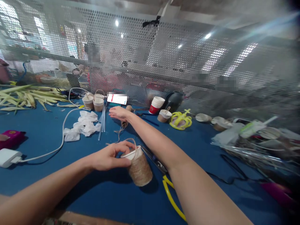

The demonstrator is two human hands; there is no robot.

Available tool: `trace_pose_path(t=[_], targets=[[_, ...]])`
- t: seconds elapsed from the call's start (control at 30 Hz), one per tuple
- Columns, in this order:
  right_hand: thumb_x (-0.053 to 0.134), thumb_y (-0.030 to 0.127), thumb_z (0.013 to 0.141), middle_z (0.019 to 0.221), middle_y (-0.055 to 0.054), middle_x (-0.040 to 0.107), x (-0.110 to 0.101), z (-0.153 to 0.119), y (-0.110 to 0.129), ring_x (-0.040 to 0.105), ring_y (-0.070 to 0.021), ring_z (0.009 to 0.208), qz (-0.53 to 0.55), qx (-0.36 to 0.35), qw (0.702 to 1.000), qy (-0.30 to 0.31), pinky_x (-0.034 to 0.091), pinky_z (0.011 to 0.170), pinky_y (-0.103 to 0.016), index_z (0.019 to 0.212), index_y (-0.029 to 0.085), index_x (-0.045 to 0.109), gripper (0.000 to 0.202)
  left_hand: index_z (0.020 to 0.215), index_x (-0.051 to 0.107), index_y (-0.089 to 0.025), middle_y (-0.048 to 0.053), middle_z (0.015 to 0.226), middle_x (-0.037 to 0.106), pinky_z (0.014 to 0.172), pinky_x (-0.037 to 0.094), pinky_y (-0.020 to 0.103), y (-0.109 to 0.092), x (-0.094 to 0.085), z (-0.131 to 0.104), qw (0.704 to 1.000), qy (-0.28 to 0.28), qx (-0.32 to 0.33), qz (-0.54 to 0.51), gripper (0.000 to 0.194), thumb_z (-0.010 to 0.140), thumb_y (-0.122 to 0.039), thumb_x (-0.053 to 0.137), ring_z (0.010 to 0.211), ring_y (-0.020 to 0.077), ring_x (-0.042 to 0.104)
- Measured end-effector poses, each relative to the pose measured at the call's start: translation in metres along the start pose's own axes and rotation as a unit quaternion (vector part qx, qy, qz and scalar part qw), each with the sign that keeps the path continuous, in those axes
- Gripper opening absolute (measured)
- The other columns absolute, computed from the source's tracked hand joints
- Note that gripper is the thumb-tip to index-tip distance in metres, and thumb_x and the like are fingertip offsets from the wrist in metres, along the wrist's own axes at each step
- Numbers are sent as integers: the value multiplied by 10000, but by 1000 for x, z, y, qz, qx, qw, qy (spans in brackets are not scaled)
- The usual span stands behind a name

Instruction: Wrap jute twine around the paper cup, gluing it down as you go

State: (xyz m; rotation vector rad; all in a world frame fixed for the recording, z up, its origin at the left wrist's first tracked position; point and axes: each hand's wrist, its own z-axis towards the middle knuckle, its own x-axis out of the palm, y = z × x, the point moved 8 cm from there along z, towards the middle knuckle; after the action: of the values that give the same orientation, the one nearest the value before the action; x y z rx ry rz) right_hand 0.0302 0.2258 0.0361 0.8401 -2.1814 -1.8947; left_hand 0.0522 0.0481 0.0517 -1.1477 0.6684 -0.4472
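Observation:
My left hand (pixel 112 155) is closed on the rim of a twine-wrapped paper cup (pixel 141 170), thumb outside and fingers over the edge. The cup tilts, with its white mouth toward my hand, and a thin twine handle (pixel 132 140) arches over it. Farther forward, my right hand (pixel 119 113) is stretched out over the table, fingers extended and holding nothing. Loose brown twine (pixel 123 125) lies just below its wrist. Several translucent sticks (pixel 101 125) lie left of that hand. Beneath my right forearm are pliers with yellow handles (pixel 172 198), partly hidden.
Two wrapped cups (pixel 98 104) stand near a lit phone (pixel 117 98). Crumpled white material (pixel 84 124) and a white charger (pixel 9 157) with cable lie left. Stacked paper cups (pixel 156 104), a yellow crown (pixel 180 120) and clutter are on the right. A perforated metal screen (pixel 131 56) stands behind.

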Motion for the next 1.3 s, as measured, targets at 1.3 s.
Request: trace_pose_path(t=[1.3], targets=[[598,269,715,831,-27,593,-49,-212,-14,556,-123,777,-3,-165,974,-154,440,746,-270,689,164,553,117,665,505,-120,88,1175,468,935,328,348,4,1,-4,995,-41,-49,-79,209,782,-288,547,1095,224,437]])
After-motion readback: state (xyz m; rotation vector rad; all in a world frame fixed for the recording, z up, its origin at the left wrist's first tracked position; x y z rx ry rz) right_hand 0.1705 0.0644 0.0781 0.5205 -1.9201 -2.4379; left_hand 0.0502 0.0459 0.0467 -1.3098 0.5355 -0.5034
